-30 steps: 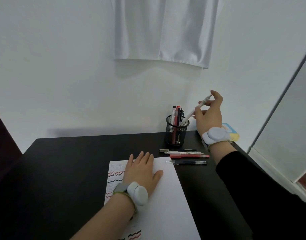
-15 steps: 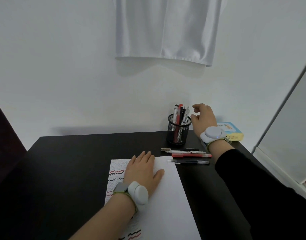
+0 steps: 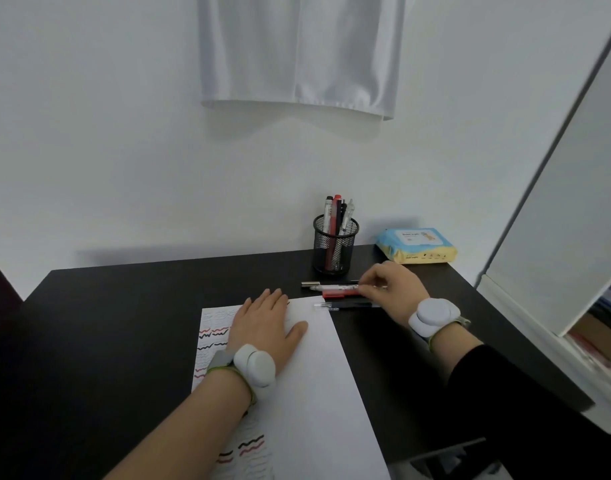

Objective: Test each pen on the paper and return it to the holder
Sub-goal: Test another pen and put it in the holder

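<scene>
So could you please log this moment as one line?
left hand flat on paper | right hand reaching pens on desk | holder holds pens

Home study corner: black desk (image 3: 124, 323), hanging white garment (image 3: 297, 50).

R hand (image 3: 395, 289) on desk pens (image 3: 335, 288)

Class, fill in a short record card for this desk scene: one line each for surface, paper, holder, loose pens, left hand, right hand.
surface: black desk
paper: white sheet, wavy red and black test lines along its left edge
holder: black mesh cup, upright, several pens inside
loose pens: about four lying beside the sheet
left hand: flat on the sheet
right hand: fingertips at the loose pens; grip unclear
</scene>
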`<state>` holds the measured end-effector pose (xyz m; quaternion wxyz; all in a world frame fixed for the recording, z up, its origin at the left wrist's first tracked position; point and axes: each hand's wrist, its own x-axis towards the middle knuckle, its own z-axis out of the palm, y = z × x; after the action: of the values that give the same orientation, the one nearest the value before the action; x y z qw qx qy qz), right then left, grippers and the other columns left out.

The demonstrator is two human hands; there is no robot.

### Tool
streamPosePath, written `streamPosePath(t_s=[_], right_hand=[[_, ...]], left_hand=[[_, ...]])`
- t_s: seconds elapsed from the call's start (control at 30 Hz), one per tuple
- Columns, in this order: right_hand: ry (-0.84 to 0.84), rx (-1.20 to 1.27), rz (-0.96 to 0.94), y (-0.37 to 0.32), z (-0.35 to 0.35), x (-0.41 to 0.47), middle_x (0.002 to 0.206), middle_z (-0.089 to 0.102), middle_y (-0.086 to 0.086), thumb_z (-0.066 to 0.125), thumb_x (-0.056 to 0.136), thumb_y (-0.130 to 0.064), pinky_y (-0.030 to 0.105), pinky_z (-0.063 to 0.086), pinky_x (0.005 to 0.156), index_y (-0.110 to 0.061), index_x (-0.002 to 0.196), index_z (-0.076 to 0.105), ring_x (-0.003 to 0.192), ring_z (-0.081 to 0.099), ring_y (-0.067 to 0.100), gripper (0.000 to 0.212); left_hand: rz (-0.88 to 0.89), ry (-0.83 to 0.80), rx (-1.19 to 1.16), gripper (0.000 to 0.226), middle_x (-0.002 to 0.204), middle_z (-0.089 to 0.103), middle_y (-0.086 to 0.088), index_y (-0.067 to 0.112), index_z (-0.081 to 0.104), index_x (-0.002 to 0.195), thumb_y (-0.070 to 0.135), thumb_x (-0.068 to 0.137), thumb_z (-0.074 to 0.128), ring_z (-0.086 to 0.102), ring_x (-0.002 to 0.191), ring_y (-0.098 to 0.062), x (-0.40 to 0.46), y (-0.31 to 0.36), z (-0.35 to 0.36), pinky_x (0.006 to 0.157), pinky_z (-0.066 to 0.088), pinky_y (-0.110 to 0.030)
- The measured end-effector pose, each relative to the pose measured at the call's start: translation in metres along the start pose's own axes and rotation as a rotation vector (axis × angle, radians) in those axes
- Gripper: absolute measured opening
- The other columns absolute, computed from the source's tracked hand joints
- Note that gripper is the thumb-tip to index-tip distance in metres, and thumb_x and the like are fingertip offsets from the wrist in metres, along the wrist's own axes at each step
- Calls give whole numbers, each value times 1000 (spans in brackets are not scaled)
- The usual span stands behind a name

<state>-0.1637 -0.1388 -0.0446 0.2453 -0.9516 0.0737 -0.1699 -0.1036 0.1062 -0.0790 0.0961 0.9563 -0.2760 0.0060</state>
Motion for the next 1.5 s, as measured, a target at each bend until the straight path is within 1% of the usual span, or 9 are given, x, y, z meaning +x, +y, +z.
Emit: streamPosePath(t_s=[0.27, 0.43, 0.63, 0.77, 0.9, 1.0, 1.27, 1.37, 1.5], right_hand=[[-170, -140, 70, 15, -4, -17, 99, 52, -6, 71, 85, -37, 24, 38, 85, -27, 107, 68, 98, 47, 13, 24], [-162, -150, 67, 12, 1, -21, 101, 52, -4, 67, 89, -31, 27, 40, 87, -24, 97, 65, 102, 50, 18, 11], [-241, -273, 97, -6, -3, -19, 111, 56, 0, 56, 95, -32, 35, 44, 92, -22, 99, 58, 105, 51, 21, 11], [-192, -69, 139, -21, -6, -24, 97, 64, -3, 53, 98, -31, 31, 47, 82, -20, 99, 55, 90, 60, 17, 11], [-152, 99, 116, -44, -5, -31, 80, 68, -7, 50, 99, -32, 25, 47, 75, -21, 94, 57, 77, 61, 9, 15], [-151, 161, 106, -60, -3, -33, 75, 68, -7, 49, 100, -29, 21, 45, 71, -21, 89, 58, 73, 62, 10, 16], [-132, 317, 147, -87, 5, -35, 71, 68, -4, 51, 100, -26, 17, 43, 64, -14, 89, 62, 62, 58, 8, 20], [-110, 444, 166, -94, 9, -33, 70, 70, -1, 53, 99, -25, 22, 48, 63, -13, 87, 63, 61, 59, 11, 20], [-13, 676, 231, -106, 10, -34, 66, 70, 4, 56, 97, -26, 24, 49, 57, -7, 89, 66, 56, 58, 13, 23]], left_hand=[[4, 17, -7, 66, 159, 19, 5, 21, 24, 151, 58, 96, 29, 13, 147, -14, -1, 0, -3, 121, 7, -34], [13, 52, -110, 59, 156, 26, 6, 22, 29, 149, 52, 98, 32, 18, 145, -12, -4, 0, -7, 120, 10, -30], [7, 128, -245, 49, 152, 35, 4, 20, 37, 146, 41, 102, 33, 27, 142, -13, -5, -1, -11, 117, 12, -26], [35, 227, -335, 47, 146, 44, 0, 18, 43, 142, 39, 101, 33, 36, 137, -16, -5, -3, -11, 115, 14, -26], [59, 296, -548, 41, 139, 51, -2, 17, 45, 141, 26, 100, 45, 47, 127, -18, -10, -6, -21, 107, 33, -26], [95, 295, -623, 42, 132, 55, 0, 20, 44, 142, 19, 100, 47, 53, 117, -15, -13, -10, -30, 99, 40, -23], [151, 287, -551, 37, 124, 58, 5, 20, 60, 127, 12, 91, 61, 56, 107, -10, -27, -30, -35, 95, 44, -18], [138, 299, -542, 35, 117, 59, 9, 24, 62, 124, 15, 90, 64, 58, 100, -9, -31, -37, -35, 92, 49, -23], [139, 326, -515, 33, 103, 58, 13, 25, 65, 121, 18, 89, 66, 55, 87, -6, -36, -42, -35, 82, 45, -16]])
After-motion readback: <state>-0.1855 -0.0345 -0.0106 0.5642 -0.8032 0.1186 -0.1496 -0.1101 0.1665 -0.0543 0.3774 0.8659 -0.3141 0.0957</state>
